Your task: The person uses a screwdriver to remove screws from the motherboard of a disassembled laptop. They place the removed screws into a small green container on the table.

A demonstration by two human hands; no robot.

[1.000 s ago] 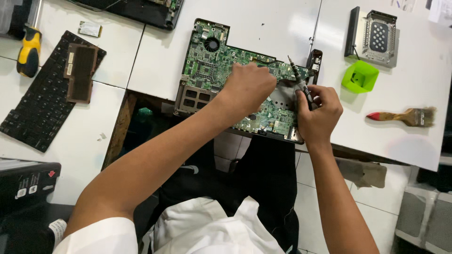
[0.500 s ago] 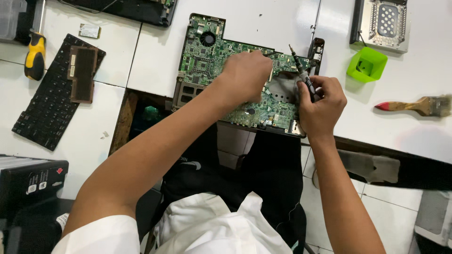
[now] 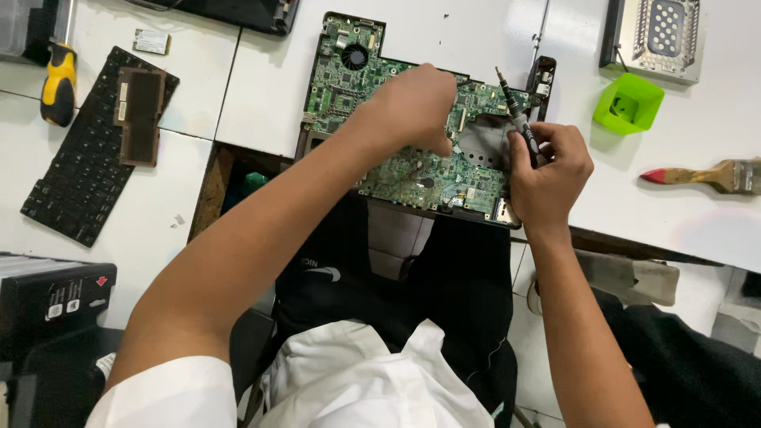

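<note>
A green laptop circuit board (image 3: 341,87) with a small round fan lies on the white table, its near edge overhanging the table's edge. My left hand (image 3: 412,107) rests on the board's middle, fingers curled down onto it; whether it pinches anything is hidden. My right hand (image 3: 551,170) is closed around a slim dark screwdriver (image 3: 515,111), tip pointing up and away, beside the board's right end.
A black keyboard (image 3: 75,186) with a brown panel on it lies at left, a yellow-handled tool (image 3: 59,83) beyond it. A green plastic cup (image 3: 630,103), a metal drive bracket (image 3: 658,36) and a red-tipped paintbrush (image 3: 705,174) sit at right. A black box (image 3: 47,297) is at lower left.
The view has shifted, so everything sits lower in frame. My left hand stays on the board; my right hand with the screwdriver has moved slightly right of it.
</note>
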